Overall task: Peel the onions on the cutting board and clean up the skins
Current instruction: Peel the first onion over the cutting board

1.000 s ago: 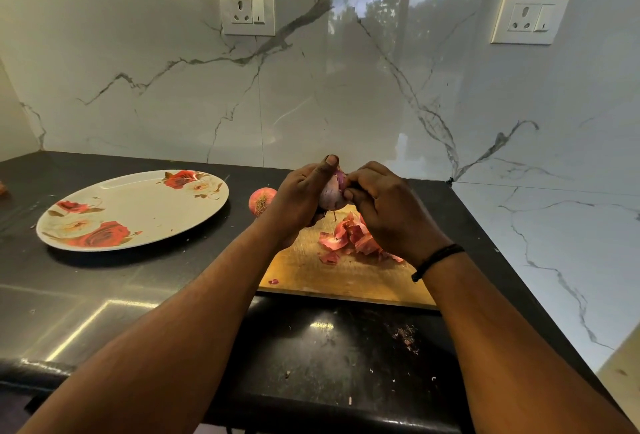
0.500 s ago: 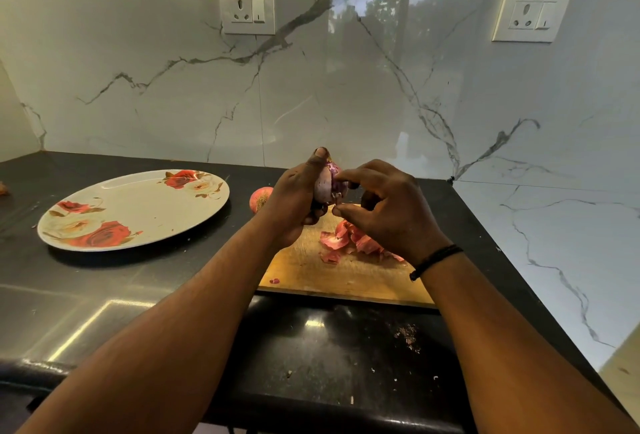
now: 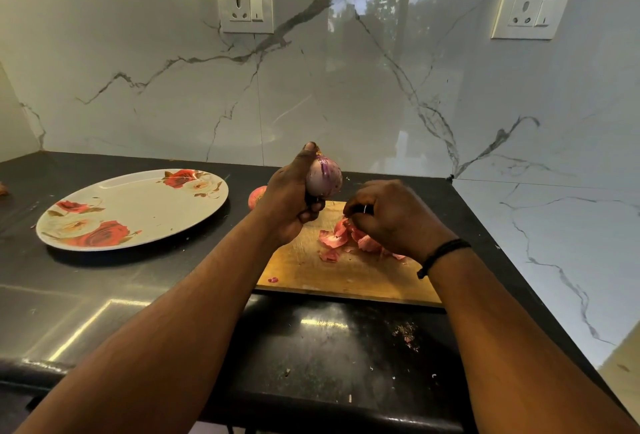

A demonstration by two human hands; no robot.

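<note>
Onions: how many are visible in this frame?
2. One peeled onion is held up in the left hand; one unpeeled onion lies on the counter behind that hand, partly hidden. Others may be hidden.

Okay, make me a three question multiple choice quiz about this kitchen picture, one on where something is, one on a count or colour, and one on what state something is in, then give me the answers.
1. Where is the pile of skins?
A. on the plate
B. on the cutting board
C. on the bare counter

2. How many wall sockets show?
A. one
B. two
C. three

3. What state is the onion in the left hand?
A. mostly peeled, pale and purple
B. sliced in rings
C. wholly covered in dry skin

Answers:
1 B: the skins lie on the cutting board, beneath the right hand, while the plate holds none.
2 B: one socket is above the plate, another socket at the right.
3 A: its smooth surface shows, whole.
</note>
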